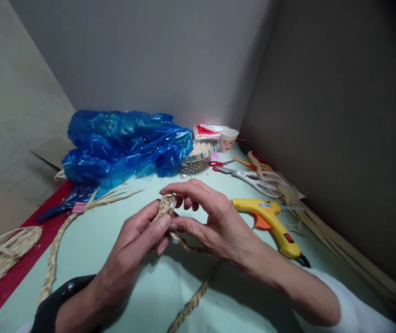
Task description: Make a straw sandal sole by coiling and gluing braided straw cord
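Pinched between thumb and fingers of the left hand (138,236) and touched by the right hand (198,215), the coiled braid (165,208) sits above the table (156,286), glue gun (270,222) at right, blue bag (124,143) behind

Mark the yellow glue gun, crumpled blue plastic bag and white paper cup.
Yellow glue gun (280,228), head view: handle.
Crumpled blue plastic bag (124,149), head view: middle.
White paper cup (228,143), head view: side.
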`<state>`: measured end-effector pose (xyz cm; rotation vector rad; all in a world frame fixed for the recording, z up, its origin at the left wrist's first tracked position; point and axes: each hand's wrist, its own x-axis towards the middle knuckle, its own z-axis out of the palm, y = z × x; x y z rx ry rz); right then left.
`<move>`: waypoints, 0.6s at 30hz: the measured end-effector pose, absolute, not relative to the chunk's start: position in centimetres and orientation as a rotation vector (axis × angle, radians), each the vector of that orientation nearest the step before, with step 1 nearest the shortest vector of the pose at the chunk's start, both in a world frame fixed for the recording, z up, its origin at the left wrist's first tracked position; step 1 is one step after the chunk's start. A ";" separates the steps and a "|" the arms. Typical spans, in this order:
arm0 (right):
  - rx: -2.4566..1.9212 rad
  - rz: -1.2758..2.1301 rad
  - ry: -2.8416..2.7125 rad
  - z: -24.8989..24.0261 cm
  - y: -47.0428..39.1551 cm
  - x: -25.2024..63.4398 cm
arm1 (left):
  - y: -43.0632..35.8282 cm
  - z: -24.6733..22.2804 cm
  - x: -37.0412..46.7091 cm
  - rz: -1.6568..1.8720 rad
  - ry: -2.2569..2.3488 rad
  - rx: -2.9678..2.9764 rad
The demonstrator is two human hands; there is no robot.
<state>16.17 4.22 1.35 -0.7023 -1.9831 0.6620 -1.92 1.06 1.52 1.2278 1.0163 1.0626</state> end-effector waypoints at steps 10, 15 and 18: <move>-0.703 0.553 -2.389 3.5 3.8 19.2 | 0.6 1.5 -1.7 0.855 1.084 1.358; -0.626 0.476 -2.409 3.3 4.3 19.6 | 1.6 0.9 -2.6 0.701 1.004 1.594; -0.541 0.393 -2.428 2.8 4.8 19.8 | 1.8 0.6 -2.9 0.653 1.000 1.640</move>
